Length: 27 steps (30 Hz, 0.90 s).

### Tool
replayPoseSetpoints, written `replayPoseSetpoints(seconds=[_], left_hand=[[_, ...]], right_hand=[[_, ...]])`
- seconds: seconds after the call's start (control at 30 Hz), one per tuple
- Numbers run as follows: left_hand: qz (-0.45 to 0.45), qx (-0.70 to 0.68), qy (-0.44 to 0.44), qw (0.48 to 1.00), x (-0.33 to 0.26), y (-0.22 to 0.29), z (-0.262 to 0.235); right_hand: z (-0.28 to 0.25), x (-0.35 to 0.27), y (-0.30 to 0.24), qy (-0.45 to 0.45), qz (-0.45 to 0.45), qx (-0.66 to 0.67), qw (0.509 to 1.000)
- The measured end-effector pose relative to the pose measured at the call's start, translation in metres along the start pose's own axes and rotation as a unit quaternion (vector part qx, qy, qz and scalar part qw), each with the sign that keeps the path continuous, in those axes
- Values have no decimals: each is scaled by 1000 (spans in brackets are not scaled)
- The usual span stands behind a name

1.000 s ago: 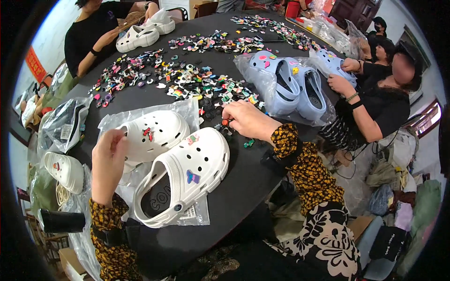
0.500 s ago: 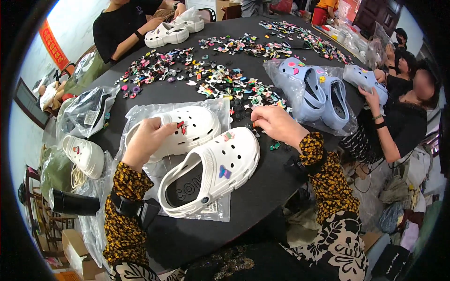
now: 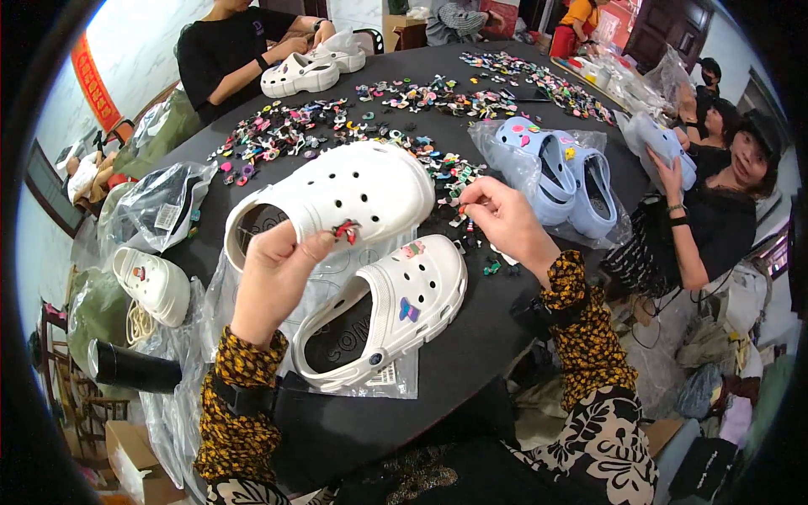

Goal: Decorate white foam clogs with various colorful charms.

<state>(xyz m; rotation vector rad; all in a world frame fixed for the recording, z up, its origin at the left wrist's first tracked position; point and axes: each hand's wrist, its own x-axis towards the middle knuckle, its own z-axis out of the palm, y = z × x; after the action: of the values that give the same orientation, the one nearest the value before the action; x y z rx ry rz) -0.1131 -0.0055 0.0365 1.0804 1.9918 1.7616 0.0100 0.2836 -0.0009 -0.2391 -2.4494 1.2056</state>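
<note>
My left hand grips a white clog by its side, thumb outside and fingers inside the opening; the shoe is raised above the table. A red and black charm sits on the clog next to my thumb. My right hand, thumb and fingertips pinched, holds a small red-and-white shoe charm over the charm pile. Between my hands, the other white clog lies on a clear plastic bag, bearing a pink and green charm and a purple-blue one.
Loose charms spread across the black table. Pale blue clogs lie on plastic at right, where a co-worker holds another. A white clog and a black cylinder stand left. Across the table, another person handles white clogs.
My left hand has lifted the far white clog off the bag, bringing it up and nearer. My right hand has shifted slightly right, still pinched.
</note>
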Motion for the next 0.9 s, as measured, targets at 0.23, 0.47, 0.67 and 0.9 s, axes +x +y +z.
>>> replayPoseSetpoints(seconds=[0.23, 0.47, 0.67, 0.9], left_hand=[[12, 41, -10, 999, -14, -4, 21], [120, 150, -23, 981, -24, 5, 31], [97, 115, -5, 989, -30, 9, 31], [-99, -160, 45, 981, -27, 12, 26]], right_hand=[[-5, -18, -45, 98, -60, 134, 984], [15, -26, -92, 49, -141, 157, 976], [30, -13, -102, 123, -313, -142, 931], [37, -8, -110, 145, -344, -148, 916]])
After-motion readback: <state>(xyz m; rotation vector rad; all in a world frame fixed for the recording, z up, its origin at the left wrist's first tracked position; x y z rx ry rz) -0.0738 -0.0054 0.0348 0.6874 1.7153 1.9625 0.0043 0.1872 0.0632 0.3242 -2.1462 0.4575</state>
